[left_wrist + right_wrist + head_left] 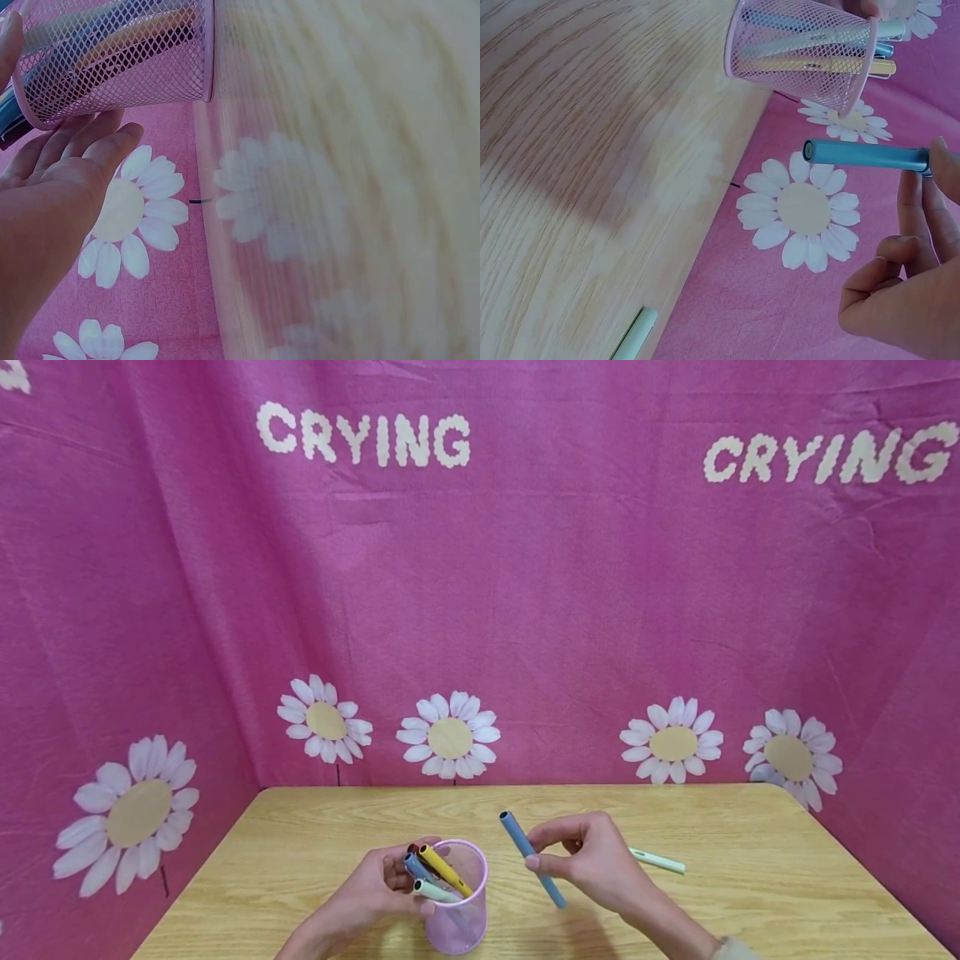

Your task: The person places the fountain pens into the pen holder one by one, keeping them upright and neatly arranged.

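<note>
A pink mesh pen cup (pixel 459 933) stands upright on the table, holding several pens, among them a yellow pen (pixel 447 870), a pale green pen (pixel 433 892) and a grey-blue one. My left hand (pixel 366 887) grips the cup from its left side near the rim, thumb in front and fingers behind. To the right of the cup, my right hand (pixel 603 864) pinches a blue pen (pixel 866 154) between thumb and fingers, above the table and apart from the cup. The pen slants, its upper end leaning left in the head view.
Behind my right hand, a pale green pen (pixel 660 861) lies on the wooden table (pixel 322 827). Pink cloth (pixel 555 610) with white daisies and lettering hangs behind the table's far edge and along both sides.
</note>
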Demonstrator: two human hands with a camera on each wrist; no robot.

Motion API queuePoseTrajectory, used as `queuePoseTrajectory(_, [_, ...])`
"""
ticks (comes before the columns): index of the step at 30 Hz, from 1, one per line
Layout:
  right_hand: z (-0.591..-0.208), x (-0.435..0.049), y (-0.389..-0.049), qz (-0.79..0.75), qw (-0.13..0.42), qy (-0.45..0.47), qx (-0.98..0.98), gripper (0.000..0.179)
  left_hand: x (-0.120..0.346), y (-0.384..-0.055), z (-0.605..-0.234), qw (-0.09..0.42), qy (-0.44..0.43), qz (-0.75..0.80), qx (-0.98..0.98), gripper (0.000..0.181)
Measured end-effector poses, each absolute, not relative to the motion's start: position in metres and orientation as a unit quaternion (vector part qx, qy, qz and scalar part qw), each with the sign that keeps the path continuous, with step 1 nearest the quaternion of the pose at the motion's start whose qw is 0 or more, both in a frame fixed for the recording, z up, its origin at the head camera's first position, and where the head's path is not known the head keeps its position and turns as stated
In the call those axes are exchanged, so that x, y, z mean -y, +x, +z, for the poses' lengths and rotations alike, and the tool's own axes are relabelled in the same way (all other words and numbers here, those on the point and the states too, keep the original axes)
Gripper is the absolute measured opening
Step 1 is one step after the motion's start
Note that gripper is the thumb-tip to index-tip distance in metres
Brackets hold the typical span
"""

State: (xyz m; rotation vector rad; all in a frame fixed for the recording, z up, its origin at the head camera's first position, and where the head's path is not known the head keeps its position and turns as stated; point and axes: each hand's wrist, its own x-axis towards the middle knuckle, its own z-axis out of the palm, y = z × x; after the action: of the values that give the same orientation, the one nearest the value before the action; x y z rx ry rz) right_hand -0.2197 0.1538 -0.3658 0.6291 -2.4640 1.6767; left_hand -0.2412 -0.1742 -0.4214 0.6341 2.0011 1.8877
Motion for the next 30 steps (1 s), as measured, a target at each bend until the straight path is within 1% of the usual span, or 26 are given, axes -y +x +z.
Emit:
queuePoseTrajectory(8, [-0.361, -0.146, -0.219, 0.568, 0.048, 0.195, 0.798, 0.016, 0.174, -0.24, -0.421, 0.156, 0.226, 0.66, -0.7, 0.076])
queuePoseTrajectory(15, [-0.356, -0.137, -0.219, 0.585, 0.047, 0.199, 0.785, 0.017, 0.173, -0.24, -0.419, 0.164, 0.208, 0.663, -0.7, 0.075])
queuePoseTrajectory(21, [-0.351, -0.128, -0.22, 0.608, 0.05, 0.207, 0.765, 0.017, 0.174, -0.24, -0.42, 0.157, 0.223, 0.661, -0.699, 0.076])
queuePoseTrajectory(30, [-0.346, -0.115, -0.223, 0.628, 0.052, 0.191, 0.752, 0.02, 0.174, -0.241, -0.421, 0.16, 0.23, 0.659, -0.698, 0.074])
